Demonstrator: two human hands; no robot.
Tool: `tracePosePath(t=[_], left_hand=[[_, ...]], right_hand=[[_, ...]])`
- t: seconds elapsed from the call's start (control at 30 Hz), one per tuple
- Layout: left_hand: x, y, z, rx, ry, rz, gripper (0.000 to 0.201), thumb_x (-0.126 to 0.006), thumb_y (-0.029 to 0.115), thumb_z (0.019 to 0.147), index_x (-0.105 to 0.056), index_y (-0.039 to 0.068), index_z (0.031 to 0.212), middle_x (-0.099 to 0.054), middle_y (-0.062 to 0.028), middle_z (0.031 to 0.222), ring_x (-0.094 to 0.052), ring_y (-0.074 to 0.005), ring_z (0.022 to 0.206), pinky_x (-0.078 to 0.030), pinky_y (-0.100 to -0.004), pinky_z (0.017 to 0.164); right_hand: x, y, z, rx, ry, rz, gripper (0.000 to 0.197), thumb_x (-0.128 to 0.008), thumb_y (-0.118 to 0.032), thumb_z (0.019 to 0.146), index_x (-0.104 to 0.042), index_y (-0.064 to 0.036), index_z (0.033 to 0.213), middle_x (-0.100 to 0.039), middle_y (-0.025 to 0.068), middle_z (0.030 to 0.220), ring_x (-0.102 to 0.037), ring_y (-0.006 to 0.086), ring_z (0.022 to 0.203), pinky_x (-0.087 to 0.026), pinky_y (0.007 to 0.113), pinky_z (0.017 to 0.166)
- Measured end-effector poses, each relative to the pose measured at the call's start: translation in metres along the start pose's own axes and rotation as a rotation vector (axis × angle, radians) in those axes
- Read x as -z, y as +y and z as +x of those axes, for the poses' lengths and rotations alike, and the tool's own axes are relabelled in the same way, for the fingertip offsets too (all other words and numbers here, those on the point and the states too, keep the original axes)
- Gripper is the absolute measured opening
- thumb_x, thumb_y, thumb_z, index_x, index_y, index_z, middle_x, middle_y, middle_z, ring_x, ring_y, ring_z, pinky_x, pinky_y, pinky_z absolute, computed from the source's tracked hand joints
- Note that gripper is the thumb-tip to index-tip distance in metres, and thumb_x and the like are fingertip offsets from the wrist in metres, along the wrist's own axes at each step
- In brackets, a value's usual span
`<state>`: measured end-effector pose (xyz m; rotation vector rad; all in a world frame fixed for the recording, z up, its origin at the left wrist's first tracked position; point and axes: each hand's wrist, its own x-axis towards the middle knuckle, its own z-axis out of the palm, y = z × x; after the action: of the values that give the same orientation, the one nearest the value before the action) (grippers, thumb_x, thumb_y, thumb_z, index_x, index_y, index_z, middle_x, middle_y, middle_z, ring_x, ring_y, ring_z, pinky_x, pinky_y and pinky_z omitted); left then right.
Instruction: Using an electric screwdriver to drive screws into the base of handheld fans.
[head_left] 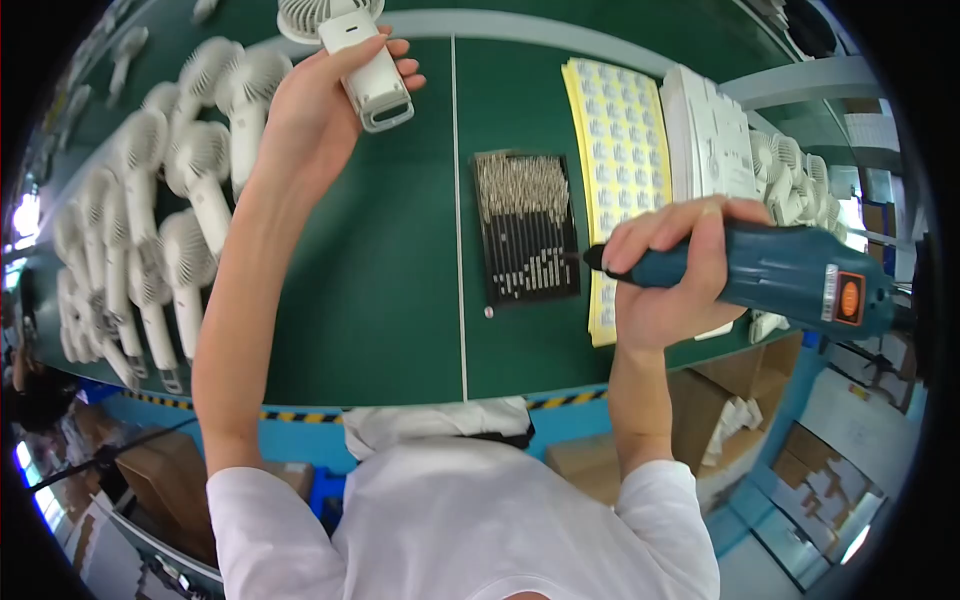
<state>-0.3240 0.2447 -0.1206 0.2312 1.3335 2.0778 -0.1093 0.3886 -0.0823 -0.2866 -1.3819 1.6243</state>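
Up at the far side of the bench, my left hand (325, 95) is closed around the handle of a white handheld fan (365, 70), its round grille partly cut off by the picture's top edge. My right hand (675, 265) grips a dark teal electric screwdriver (780, 270) lying sideways, its black tip pointing left. Just left of that tip is a black screw tray (532, 295) holding many small screws, some lined up in rows. A tiny loose piece (489, 312) sits on the green bench beside the tray's near left corner.
Many white handheld fans (190, 260) lie crowded along the left. Yellow sticker sheets (620, 130) and a stack of white printed papers (705, 140) are right of the tray, with more fans (795, 175) beyond. Cardboard boxes (170, 480) stand below the bench.
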Motion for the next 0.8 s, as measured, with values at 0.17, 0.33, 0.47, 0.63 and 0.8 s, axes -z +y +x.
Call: tracePosePath(t=[0.17,0.33,0.47,0.63,0.8], left_hand=[[0.001,-0.046,-0.084,0.149,0.034,-0.034,0.039,-0.053,0.017,0.096,-0.043,-0.003,0.128,-0.061,-0.0136,0.111,-0.063,-0.0223,0.098,-0.052,-0.0351,0.088],[0.006,-0.06,-0.1,0.162,-0.029,-0.07,0.04,-0.053,0.019,0.097,-0.042,-0.002,0.129,-0.061,-0.011,0.107,-0.063,-0.0201,0.097,-0.051,-0.0325,0.087],[0.003,-0.063,-0.099,0.171,-0.033,-0.058,0.038,-0.05,0.018,0.098,-0.043,-0.003,0.13,-0.061,-0.0102,0.107,-0.062,-0.0195,0.098,-0.049,-0.0336,0.091],[0.003,-0.064,-0.099,0.167,-0.03,-0.068,0.039,-0.051,0.019,0.098,-0.043,-0.003,0.129,-0.06,-0.0102,0.107,-0.062,-0.0196,0.098,-0.049,-0.0334,0.091],[0.004,-0.065,-0.098,0.161,-0.032,-0.026,0.04,-0.052,0.019,0.097,-0.043,-0.003,0.13,-0.061,-0.0103,0.107,-0.063,-0.0197,0.097,-0.05,-0.0334,0.091]], right_hand=[[-0.011,0.001,-0.013,0.005,-0.098,-0.077,0.029,-0.051,-0.002,0.088,-0.035,-0.0007,0.112,-0.049,0.0081,0.058,-0.05,0.0181,0.038,-0.047,0.032,0.038],[-0.004,0.014,-0.023,0.129,-0.154,-0.174,0.024,-0.048,-0.007,0.089,-0.04,-0.0032,0.111,-0.046,0.0101,0.059,-0.044,0.0204,0.032,-0.042,0.034,0.03],[-0.005,0.014,-0.024,0.138,-0.168,-0.166,0.026,-0.048,-0.008,0.088,-0.039,-0.0022,0.111,-0.046,0.01,0.058,-0.044,0.0201,0.032,-0.042,0.034,0.029],[-0.005,0.017,-0.025,0.119,-0.164,-0.199,0.026,-0.049,-0.009,0.088,-0.04,-0.0042,0.111,-0.046,0.0093,0.059,-0.043,0.0195,0.032,-0.042,0.033,0.03],[-0.01,0.017,-0.027,0.105,-0.152,-0.142,0.024,-0.049,-0.009,0.087,-0.042,-0.0074,0.111,-0.047,0.008,0.06,-0.042,0.019,0.032,-0.042,0.033,0.03]])
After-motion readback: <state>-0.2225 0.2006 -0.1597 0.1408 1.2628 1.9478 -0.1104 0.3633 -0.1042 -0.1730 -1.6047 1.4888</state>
